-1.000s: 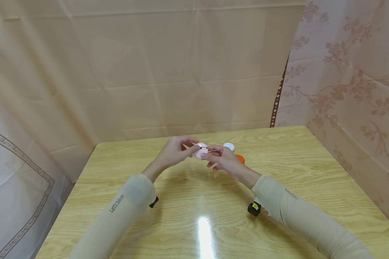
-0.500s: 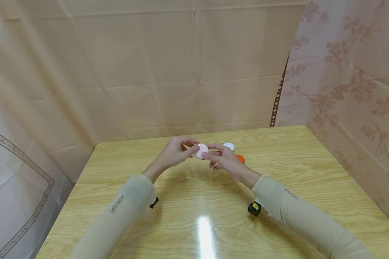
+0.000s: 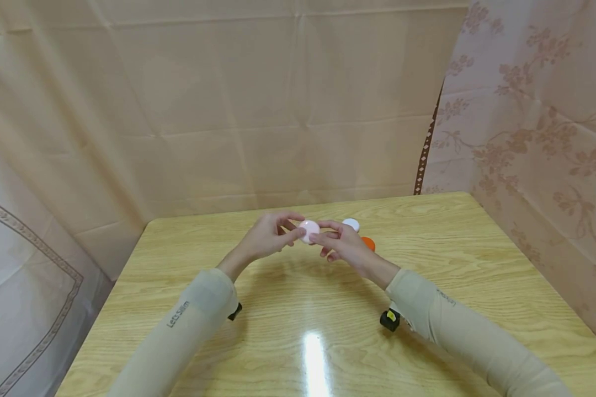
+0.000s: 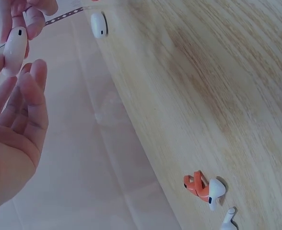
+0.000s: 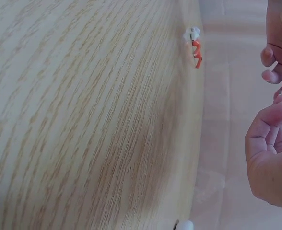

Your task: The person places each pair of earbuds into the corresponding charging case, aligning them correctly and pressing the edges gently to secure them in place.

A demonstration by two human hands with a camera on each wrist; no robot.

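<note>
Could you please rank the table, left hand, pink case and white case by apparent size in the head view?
1. Table
2. Left hand
3. Pink case
4. White case, partly hidden, so its full size is unsure.

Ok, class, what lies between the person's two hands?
A rounded pink case lies between the left hand and the right hand; the head view shows it.

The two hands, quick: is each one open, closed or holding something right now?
Left hand: closed, fingers and thumb on the left side of the round pink case.
Right hand: closed, pinching it from the right.
</note>
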